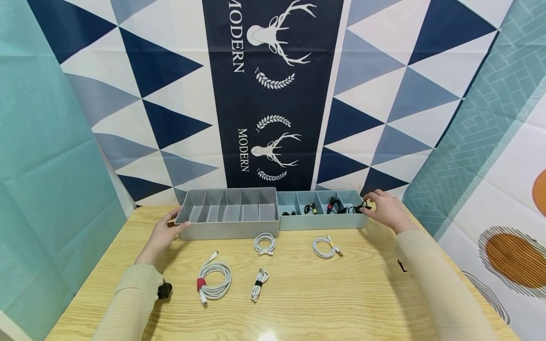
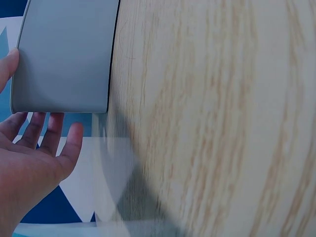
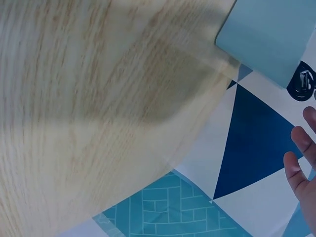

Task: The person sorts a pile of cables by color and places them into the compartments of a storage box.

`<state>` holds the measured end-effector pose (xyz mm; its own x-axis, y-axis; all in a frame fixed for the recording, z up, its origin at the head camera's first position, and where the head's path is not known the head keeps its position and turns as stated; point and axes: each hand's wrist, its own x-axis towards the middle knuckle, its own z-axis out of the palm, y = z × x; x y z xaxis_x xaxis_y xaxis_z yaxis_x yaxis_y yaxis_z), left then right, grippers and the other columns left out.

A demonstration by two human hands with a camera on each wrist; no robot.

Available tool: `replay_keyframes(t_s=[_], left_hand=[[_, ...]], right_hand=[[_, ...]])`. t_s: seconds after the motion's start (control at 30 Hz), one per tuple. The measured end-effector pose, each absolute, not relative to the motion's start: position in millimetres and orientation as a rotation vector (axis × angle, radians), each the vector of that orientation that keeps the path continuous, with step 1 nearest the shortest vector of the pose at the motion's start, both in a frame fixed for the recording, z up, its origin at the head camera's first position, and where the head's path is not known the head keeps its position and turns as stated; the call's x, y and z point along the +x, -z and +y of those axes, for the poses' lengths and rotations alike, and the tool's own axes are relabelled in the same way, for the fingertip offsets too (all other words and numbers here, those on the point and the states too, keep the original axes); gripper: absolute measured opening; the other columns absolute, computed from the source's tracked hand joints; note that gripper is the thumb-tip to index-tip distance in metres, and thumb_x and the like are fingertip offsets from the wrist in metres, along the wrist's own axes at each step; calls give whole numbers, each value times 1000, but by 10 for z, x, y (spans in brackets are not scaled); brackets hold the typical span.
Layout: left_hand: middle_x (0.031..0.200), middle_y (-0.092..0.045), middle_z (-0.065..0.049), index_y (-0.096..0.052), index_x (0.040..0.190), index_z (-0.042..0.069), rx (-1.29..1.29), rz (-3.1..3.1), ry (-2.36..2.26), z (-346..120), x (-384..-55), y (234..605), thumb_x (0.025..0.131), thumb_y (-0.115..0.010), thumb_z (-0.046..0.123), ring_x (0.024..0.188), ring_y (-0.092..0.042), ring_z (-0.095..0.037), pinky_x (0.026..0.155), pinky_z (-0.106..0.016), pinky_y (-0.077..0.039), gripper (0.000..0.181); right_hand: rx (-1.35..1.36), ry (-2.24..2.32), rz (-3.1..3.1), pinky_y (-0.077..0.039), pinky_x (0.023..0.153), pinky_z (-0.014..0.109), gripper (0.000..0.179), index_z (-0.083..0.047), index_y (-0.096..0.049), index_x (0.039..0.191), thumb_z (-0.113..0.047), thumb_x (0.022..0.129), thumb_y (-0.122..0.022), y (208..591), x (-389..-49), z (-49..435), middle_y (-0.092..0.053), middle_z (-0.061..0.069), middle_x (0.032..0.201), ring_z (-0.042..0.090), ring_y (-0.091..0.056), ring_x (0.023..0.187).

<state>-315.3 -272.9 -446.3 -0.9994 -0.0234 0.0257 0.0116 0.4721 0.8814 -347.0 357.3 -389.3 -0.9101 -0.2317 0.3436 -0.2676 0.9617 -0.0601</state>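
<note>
Head view: left hand [image 1: 164, 232], fingers loosely spread, touches gray box [image 1: 230, 231] at its left end; right hand [image 1: 386, 208] pinches black cable [image 1: 365, 206] at right end of blue box [image 1: 322, 221]; white cables [image 1: 257, 291] lie nearer.

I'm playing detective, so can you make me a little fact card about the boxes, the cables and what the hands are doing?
Left grip: holds gray box, left end
Right grip: holds black cable at blue box, right end
Gray box: five compartments
Blue box: four compartments, black cables inside
White cables: four, on table
Boxes: side by side, gray left of blue
</note>
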Motion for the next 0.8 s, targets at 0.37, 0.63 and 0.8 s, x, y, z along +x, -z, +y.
replay_keyframes(t_s=[0.37,0.63,0.8], left_hand=[[142,-26,-16,-21,143,14,10,-2659,1611,-2739,-3171,4480,76,-59,53,118,-38,-33,86,-41,-41,87],[142,-26,-16,-20,143,15,32,-2663,1619,-2738,-3181,4482,76,-59,54,119,-36,-33,87,-40,-40,87],[142,-26,-16,-20,143,15,35,-2669,1611,-2740,-3185,4485,76,-59,54,120,-36,-34,87,-40,-41,87]], right_hand=[[388,-184,-2737,-42,65,48,31,-12,-63,101,-31,78,-66,3711,-3367,3560,-55,11,96,30,-51,86],[435,-187,-2698,-41,69,50,28,-12,-62,101,-29,78,-66,3629,-3304,3543,-55,10,99,32,-50,90],[437,-221,-2674,-40,70,49,28,-12,-62,101,-29,79,-66,3590,-3237,3500,-55,10,99,31,-50,89]])
